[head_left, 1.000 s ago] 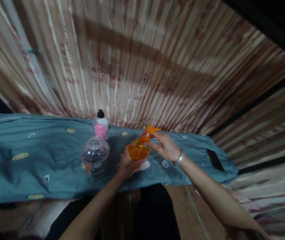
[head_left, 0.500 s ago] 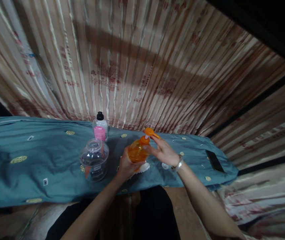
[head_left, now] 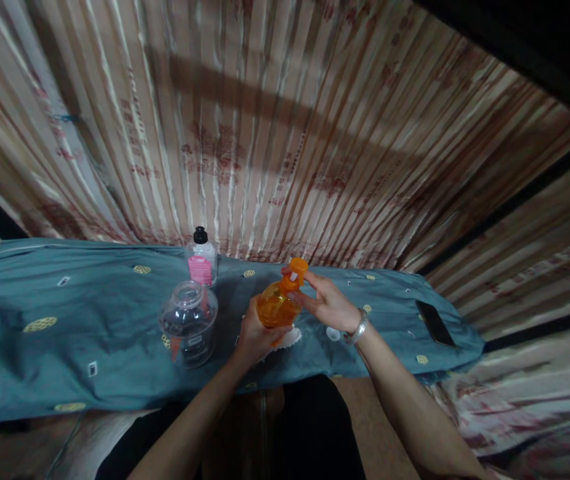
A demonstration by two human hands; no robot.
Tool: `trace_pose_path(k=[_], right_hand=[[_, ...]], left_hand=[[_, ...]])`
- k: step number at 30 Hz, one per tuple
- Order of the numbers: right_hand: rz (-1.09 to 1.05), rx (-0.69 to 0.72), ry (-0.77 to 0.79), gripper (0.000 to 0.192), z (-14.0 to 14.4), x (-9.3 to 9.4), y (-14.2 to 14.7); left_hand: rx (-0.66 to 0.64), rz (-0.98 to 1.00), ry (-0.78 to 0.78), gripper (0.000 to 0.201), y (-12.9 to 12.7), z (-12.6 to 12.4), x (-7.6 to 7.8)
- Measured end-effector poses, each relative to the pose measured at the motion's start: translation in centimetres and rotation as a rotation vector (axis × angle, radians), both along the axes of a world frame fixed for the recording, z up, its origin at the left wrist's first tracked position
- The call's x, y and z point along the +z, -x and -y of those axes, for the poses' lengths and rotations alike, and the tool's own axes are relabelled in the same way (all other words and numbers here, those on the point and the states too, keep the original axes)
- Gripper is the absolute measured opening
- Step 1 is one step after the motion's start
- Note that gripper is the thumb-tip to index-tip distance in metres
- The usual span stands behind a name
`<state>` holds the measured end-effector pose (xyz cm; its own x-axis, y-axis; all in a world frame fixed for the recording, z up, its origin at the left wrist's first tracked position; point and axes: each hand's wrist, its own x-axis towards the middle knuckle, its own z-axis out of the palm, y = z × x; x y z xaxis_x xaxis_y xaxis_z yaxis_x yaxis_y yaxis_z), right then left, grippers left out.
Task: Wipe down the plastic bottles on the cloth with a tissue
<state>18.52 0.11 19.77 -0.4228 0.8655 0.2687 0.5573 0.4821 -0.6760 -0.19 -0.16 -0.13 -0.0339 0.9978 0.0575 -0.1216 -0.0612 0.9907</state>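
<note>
An orange see-through pump bottle point(head_left: 275, 307) is tilted slightly to the right over the cloth-covered table. My left hand point(head_left: 255, 335) is wrapped round its lower body. At its neck, my right hand point(head_left: 325, 301) has its fingers closed about the orange pump head point(head_left: 298, 268) and collar, with a silver bracelet at the wrist. A white scalloped piece point(head_left: 291, 337) lies beneath the bottle, partly hidden by my left hand. To the left stands a clear wide-mouthed jar point(head_left: 189, 327). Behind the jar is a clear bottle with a pink label point(head_left: 201, 267) and black cap.
A small clear round lid point(head_left: 333, 333) lies right of the bottle. Farther right is a black phone point(head_left: 435, 323). The teal patterned cloth point(head_left: 115, 320) covers the narrow table, and a pleated curtain point(head_left: 255, 133) hangs close behind it.
The pump head has turned, so its spout, which pointed right, no longer shows on that side. My right fingers have shifted round the neck. My left hand keeps its hold.
</note>
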Motion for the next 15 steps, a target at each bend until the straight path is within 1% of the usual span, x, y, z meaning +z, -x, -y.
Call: trace_pose_path(k=[3,5,6,8,10,11,12,15], right_hand=[[0.043,-0.149,-0.092,0.050,-0.1,-0.1,0.4],[0.055,-0.201,-0.137,0.054,-0.2,0.0,0.6],[0.058,-0.181,-0.126,0.057,-0.3,0.1,0.5],[0.053,-0.066,-0.054,0.060,-0.5,0.4,0.0],[0.028,0.034,-0.003,0.056,-0.6,0.5,-0.3],[0.011,0.040,-0.001,0.052,-0.5,0.4,-0.2],[-0.005,0.007,-0.015,0.047,-0.4,0.1,0.0],[-0.037,-0.213,-0.120,0.039,0.2,-1.2,1.2]], left_hand=[[0.007,-0.014,0.008,0.045,0.0,-0.1,0.0],[0.012,-0.017,0.008,0.046,0.0,-0.1,0.1],[0.013,-0.016,0.007,0.046,0.0,-0.1,0.1],[0.014,-0.014,0.008,0.046,0.0,0.0,0.3],[0.015,-0.011,0.011,0.045,0.0,0.0,0.4],[0.016,-0.010,0.013,0.046,0.0,0.1,0.4],[0.016,-0.010,0.015,0.046,0.0,0.1,0.4],[0.012,-0.017,0.024,0.046,0.2,0.2,0.4]])
